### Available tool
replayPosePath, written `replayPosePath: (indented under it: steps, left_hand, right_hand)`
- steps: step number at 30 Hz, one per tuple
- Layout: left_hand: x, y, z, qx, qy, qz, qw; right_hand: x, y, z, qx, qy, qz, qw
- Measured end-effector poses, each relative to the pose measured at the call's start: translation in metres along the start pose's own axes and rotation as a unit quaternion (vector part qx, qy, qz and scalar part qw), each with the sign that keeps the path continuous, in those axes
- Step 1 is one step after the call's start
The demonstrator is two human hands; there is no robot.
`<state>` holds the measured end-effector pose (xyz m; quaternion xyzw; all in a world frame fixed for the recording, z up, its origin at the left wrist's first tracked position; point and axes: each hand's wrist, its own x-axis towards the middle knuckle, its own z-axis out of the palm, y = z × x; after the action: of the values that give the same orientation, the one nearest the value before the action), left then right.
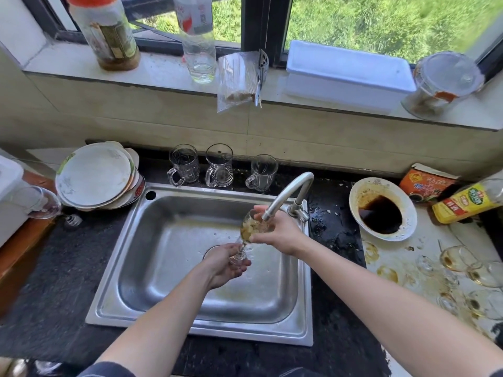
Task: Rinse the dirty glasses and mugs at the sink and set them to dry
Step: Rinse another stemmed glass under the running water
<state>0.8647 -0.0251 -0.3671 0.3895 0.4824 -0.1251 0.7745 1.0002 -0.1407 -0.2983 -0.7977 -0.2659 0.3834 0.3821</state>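
White plates (95, 175) are stacked at the left rim of the steel sink (114, 268), and three glass mugs (219, 165) stand upright in a row behind it. Over the basin your left hand (226, 265) curls round the foot of a stemmed glass (251, 227). Your right hand (280, 232) wraps its stained bowl just under the tap (288, 194), where water seems to run, though blur hides it. Farther right, a sauce-smeared bowl (381, 208) and dirty glasses (457, 258) sit on the counter.

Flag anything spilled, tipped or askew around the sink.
Brown ring stains and splashes cover the pale counter right of the sink, among the dirty glasses. A yellow bottle lies tilted beside the sauce-smeared bowl. Far left, a stemmed glass lies on its side.
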Motion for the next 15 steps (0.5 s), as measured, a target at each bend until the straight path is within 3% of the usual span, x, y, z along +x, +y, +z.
replayPosePath:
  steps: [15]
  left_hand:
    - [-0.0021,0.0035,-0.0023,-0.007,-0.013,-0.002,1.0]
  right_hand:
    - [-0.0064,0.0037,0.0012,-0.082,0.053,0.018,0.995]
